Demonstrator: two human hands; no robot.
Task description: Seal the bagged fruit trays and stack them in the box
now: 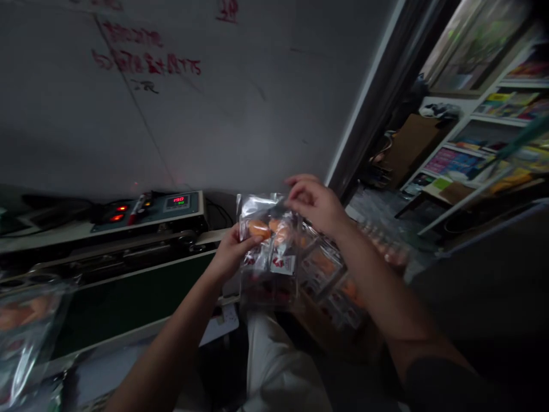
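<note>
The room is quite dim, and the stronger light seems to come from the far right, where the shelves [480,131] look brighter but blurred. The wall [128,131] lies in grey shadow. The plastic bag [257,209] in the middle shows small white glare. Straight lines bend toward the edges, and the near corners are very dark.

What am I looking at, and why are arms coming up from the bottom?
This picture comes from a camera worn on a person's head, so you see what they see. Those arms are their own. The left hand holds a clear plastic bag with orange things inside. The right hand is up by the bag's top edge. More bags lie in a pile just past it. On the left is a machine with a red number display. Shelves stand far right.
</note>
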